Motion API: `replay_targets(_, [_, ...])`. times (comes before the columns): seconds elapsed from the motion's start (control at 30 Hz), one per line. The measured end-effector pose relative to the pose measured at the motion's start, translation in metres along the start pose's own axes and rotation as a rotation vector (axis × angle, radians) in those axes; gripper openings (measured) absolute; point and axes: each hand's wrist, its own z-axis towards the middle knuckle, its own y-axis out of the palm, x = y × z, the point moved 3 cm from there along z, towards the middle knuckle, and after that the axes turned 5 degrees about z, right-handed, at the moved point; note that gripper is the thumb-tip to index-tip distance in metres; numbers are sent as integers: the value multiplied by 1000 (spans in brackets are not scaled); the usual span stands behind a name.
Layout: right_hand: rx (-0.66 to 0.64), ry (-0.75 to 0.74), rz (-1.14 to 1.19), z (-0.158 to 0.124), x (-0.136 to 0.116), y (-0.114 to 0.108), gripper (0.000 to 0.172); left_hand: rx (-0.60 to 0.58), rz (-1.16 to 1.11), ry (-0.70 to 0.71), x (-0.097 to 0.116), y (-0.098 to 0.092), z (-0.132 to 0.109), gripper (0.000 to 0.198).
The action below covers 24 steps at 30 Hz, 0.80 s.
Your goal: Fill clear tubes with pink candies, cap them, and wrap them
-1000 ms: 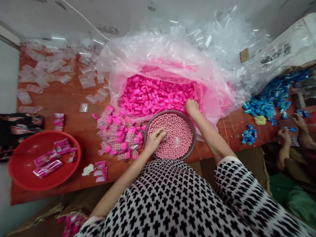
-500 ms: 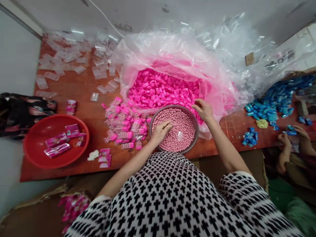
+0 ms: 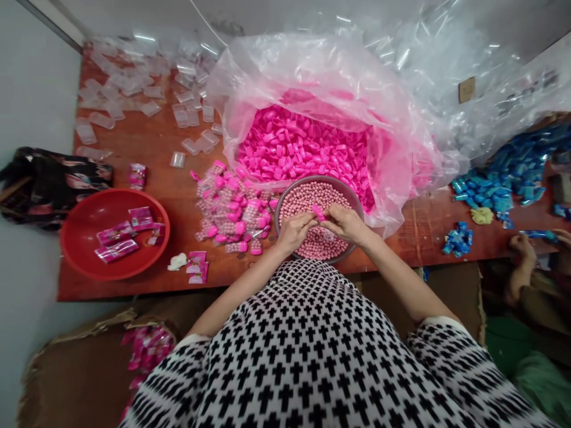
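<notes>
Over a grey bowl (image 3: 359,209) of small pink beads (image 3: 312,193), my two hands meet almost fingertip to fingertip. A bright pink cap (image 3: 318,213) is pinched by my right hand (image 3: 345,224). My left hand (image 3: 293,232) is closed at the cap's left side; what lies between its fingers is too small and hidden to name. Left of the bowl is a heap of small clear containers filled with beads and topped with pink caps (image 3: 234,208). Just behind the bowl, a large translucent bag (image 3: 392,137) lies open, full of loose pink caps (image 3: 294,145).
A red basin (image 3: 116,273) with several pink packets (image 3: 116,251) stands at left. Clear empty containers (image 3: 182,113) lie scattered at the table's back left. Blue wrapped pieces (image 3: 499,184) are piled at right, near another person's hands (image 3: 524,249) holding a blue item.
My right hand has come from the bag's edge to the bowl's middle and now pinches a pink cap. My left hand stays over the bowl. The view has shifted slightly.
</notes>
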Motion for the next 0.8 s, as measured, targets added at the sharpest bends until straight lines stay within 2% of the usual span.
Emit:
replay_targets(0.2, [-65,33,-48,-7,8,11,18,-77,174,65,7,1,-2,28])
replay_targets(0.37, [-73,40,14,-3,15,10,24,-233,173,-29,6,-7,7,29])
replay_targets(0.47, [-126,-116,-136,2,-4,4,43,-329,92,-79,6,-9,6,26])
replay_targets(0.57, [-245,-260,-285,6,-23,5,46,-362,11,-181,0,-9,-2,27])
replay_targets(0.67, [-248,-214,-341,6,-26,14,41,-272,-145,-333,-10,-10,-12,24])
replay_targets(0.8, [-111,29,-307,-2,-18,33,51,-41,-347,-522,-20,-9,-18,34])
